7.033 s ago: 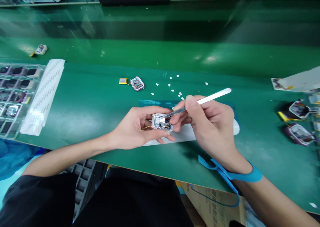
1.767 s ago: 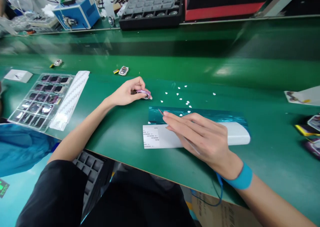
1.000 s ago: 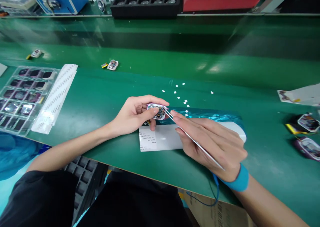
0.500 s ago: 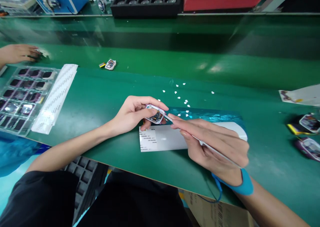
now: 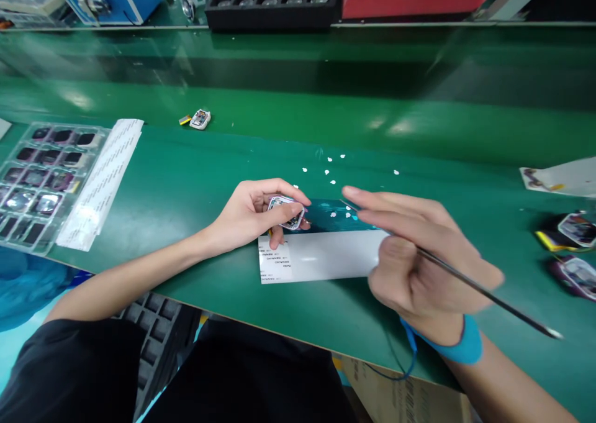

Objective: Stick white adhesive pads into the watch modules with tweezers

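My left hand [image 5: 263, 215] is closed around a small rounded-square watch case [image 5: 294, 220] with a pale rim and electronics showing inside. Its thumb lies across the case. To the right, my right hand [image 5: 428, 255] pinches a thin metal pick [image 5: 484, 292]; the tip points left, apart from the case, and the shiny rear end sticks out past the hand. A blue film strip [image 5: 321, 218] and a white label sheet [image 5: 321, 255] with printed text lie beneath the hands. Several tiny white stickers [image 5: 333, 182] are scattered on the green mat and film.
At left are a clear compartment tray [image 5: 40, 181] of watch parts and white printed strips [image 5: 100, 187]. An opened watch case [image 5: 200, 119] lies farther back, with more cases [image 5: 575, 274] at right. A blue wrist strap [image 5: 454, 345] trails a cord over the table edge.
My right hand has moved right, drawing the pick away from the watch case. My left hand keeps its hold. Another person's hand at far left has left the view.
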Demonstrator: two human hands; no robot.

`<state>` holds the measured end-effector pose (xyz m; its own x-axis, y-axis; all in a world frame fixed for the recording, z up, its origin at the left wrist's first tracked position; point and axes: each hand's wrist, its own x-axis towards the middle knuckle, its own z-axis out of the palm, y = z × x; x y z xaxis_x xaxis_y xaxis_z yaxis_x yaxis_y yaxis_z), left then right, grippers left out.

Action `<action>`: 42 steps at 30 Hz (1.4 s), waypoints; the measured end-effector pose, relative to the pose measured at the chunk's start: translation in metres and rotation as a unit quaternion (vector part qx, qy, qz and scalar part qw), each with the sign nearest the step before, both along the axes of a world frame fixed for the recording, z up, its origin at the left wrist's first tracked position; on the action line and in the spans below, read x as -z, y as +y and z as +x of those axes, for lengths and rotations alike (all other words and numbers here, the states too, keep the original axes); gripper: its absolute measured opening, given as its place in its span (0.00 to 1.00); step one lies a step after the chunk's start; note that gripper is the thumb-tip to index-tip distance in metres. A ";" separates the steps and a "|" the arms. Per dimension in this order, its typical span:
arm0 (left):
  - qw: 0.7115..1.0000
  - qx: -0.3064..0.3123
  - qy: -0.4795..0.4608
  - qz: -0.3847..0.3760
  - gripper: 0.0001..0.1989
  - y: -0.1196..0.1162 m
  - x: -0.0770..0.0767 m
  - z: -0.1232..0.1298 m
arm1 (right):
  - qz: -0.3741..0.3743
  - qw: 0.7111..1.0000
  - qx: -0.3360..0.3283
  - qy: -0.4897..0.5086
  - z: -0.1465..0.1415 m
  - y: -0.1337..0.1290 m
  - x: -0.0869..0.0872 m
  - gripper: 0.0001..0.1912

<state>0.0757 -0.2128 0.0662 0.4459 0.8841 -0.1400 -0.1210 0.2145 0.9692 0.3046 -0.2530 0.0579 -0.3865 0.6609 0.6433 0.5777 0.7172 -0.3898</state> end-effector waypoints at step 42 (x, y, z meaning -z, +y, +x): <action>0.977 0.012 0.117 0.179 0.08 -0.014 0.000 0.006 | 0.081 0.996 0.021 -0.034 -0.016 0.006 0.015 0.19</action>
